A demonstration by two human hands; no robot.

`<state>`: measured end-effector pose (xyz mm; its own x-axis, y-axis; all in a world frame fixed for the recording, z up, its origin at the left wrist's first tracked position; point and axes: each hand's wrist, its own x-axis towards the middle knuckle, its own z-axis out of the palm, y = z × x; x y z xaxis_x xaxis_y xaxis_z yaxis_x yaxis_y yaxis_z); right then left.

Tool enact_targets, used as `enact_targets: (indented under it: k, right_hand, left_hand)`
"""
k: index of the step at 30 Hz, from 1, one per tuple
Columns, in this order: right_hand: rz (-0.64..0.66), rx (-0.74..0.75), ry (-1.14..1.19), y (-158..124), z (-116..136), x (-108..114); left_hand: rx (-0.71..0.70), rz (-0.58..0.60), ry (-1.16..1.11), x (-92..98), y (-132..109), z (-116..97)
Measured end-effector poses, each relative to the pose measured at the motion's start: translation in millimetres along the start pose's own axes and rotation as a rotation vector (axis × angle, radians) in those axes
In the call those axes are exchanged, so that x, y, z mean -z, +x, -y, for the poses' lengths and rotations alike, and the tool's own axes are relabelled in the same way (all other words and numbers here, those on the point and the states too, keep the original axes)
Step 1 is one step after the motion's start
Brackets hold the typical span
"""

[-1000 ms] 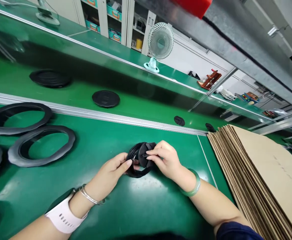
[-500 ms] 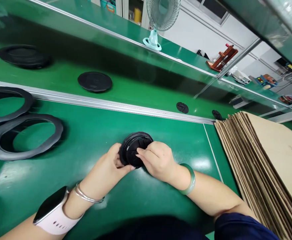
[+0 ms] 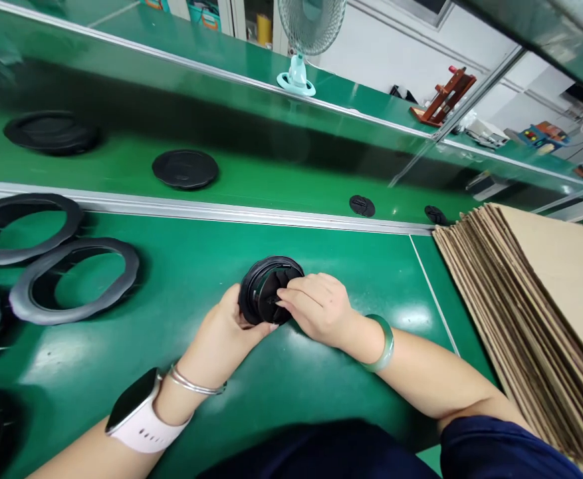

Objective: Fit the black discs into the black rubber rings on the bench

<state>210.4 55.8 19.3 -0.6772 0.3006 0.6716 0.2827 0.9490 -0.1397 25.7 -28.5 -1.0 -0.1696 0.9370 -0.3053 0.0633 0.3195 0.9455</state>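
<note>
A black rubber-looking ring [image 3: 250, 287] rests tilted in my left hand [image 3: 231, 326], whose fingers and thumb wrap its left and lower rim. Inside the ring's front sits a black disc [image 3: 270, 299], which stands out a little from it on the right side. The fingertips of my right hand [image 3: 316, 307] pinch the middle of that disc, hiding what they grip there. Both hands hold the parts just over the green tabletop [image 3: 341, 386].
Larger black rings [image 3: 76, 313] lie at the left. A thick stack of cardboard sheets [image 3: 535, 319] stands at the right. Beyond the metal rail [image 3: 251, 215], a lidlike black disc [image 3: 185, 169] and small black discs [image 3: 361, 206] lie on a green surface. A fan [image 3: 297, 76] stands farther back.
The black disc now stands out more from the ring, with my right fingers still pinching it. My view has shifted left, showing more rings at the left edge.
</note>
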Motion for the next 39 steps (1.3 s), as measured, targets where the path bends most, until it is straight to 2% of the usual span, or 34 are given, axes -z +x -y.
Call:
enact_targets:
  k: [7, 15, 20, 22, 26, 29, 34, 39]
  right_hand:
    - [0.023, 0.081, -0.067, 0, -6, -6]
    - [0.021, 0.127, -0.133, 3, -10, -7]
    - [-0.083, 0.223, -0.157, 2, -15, -8]
    - [-0.054, 0.209, -0.15, 3, -17, -9]
    - [0.112, 0.107, -0.107, 4, -16, -9]
    - [0.159, 0.047, -0.077, 4, -13, -9]
    - [0.11, -0.002, -0.061, 3, -11, -9]
    - [0.007, 0.033, -0.047, 2, -12, -9]
  left_hand:
    - [0.074, -0.061, 0.108, -0.8, -3, -6]
    - [0.039, -0.081, 0.183, -2.6, -3, -13]
    - [0.04, -0.059, 0.193, -1.5, -1, -12]
    - [0.036, -0.046, 0.172, -2.1, -1, -13]
    - [0.057, -0.026, 0.093, -3.9, -1, -15]
    - [0.057, -0.034, 0.085, -3.7, -2, -14]
    - [0.036, -0.031, 0.063, -2.5, -1, -9]
    - [0.04, -0.01, 0.067, -2.2, -1, -10]
